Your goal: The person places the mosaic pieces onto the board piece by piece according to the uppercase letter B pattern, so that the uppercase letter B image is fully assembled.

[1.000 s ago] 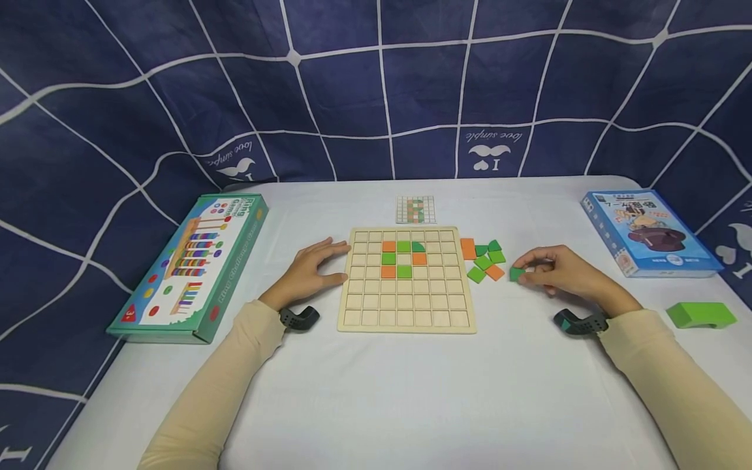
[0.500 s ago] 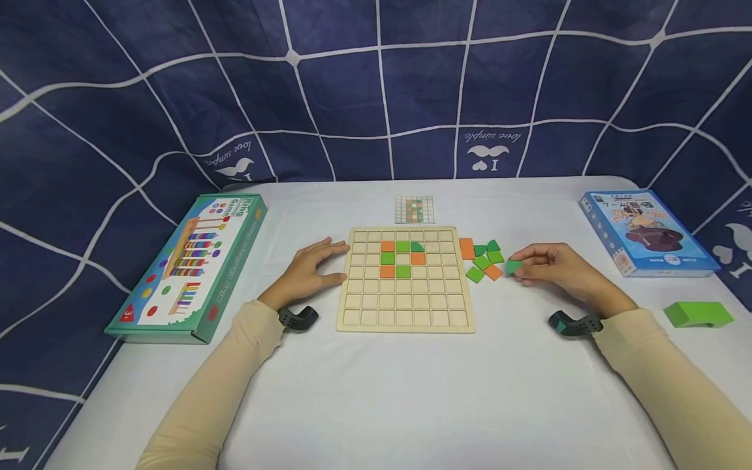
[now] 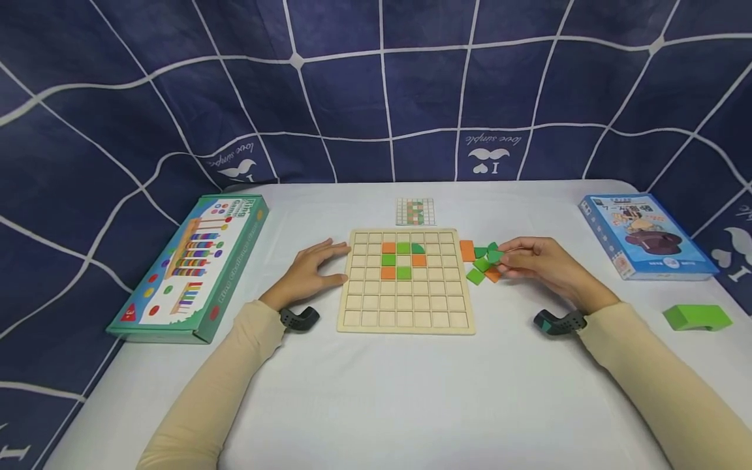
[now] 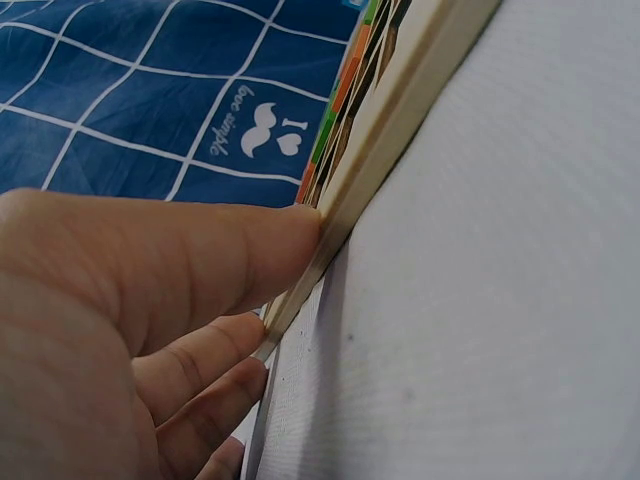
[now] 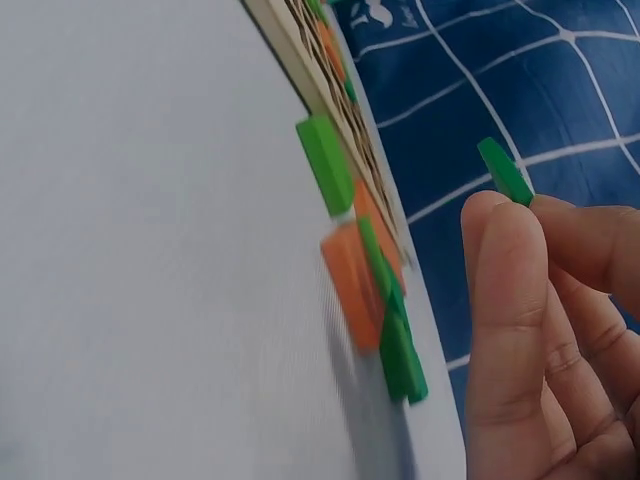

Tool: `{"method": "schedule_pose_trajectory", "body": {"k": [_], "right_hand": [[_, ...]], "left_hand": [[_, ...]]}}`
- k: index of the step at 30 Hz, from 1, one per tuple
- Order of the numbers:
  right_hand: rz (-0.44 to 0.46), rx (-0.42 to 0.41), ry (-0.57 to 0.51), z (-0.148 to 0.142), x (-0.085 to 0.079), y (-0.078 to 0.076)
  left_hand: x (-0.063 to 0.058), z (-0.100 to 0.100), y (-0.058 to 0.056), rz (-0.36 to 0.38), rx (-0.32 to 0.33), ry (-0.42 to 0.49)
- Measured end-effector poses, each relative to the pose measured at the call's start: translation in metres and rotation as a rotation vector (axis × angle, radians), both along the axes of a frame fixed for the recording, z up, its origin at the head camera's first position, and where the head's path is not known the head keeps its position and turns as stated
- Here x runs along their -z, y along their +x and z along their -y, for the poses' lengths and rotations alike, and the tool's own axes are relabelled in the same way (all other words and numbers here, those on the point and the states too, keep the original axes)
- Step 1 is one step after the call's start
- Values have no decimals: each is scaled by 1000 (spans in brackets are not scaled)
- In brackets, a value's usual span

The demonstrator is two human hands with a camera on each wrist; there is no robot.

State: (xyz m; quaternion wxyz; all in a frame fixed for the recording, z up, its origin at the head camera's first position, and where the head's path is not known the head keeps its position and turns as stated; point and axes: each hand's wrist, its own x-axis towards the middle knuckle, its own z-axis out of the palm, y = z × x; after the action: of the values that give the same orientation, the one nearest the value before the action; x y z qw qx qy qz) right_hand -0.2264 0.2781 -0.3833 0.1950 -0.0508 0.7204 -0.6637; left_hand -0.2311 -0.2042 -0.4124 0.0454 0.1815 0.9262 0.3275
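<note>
One green tile (image 5: 505, 172) pinched in right hand (image 3: 543, 266) — left hand (image 3: 308, 269), spread, touching board (image 3: 404, 302)

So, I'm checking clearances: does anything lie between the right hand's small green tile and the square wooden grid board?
Yes, loose flat orange and green tiles lie right of the board; the held tile is raised above them.

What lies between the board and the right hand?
The head view shows loose green and orange tiles between the board and the right hand, which pinches another green tile.
</note>
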Motion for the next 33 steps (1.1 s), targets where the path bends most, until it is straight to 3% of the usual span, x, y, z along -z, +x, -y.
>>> {"method": "schedule_pose_trajectory", "body": {"k": [4,11,23,33], "right_hand": [[6,-23,5,17,-3,-3],[-43,-103,137,47,-1,-9],[0,-176,155,90,-2,-21],[-21,-263,219,116,-4,-25]], "left_hand": [[-1,-1,0,0,6,-3],[0,-2,0,-2,11,-2],[-4,-3,2,11,2,-7],[-4,-2,2,7,4,-9]]}}
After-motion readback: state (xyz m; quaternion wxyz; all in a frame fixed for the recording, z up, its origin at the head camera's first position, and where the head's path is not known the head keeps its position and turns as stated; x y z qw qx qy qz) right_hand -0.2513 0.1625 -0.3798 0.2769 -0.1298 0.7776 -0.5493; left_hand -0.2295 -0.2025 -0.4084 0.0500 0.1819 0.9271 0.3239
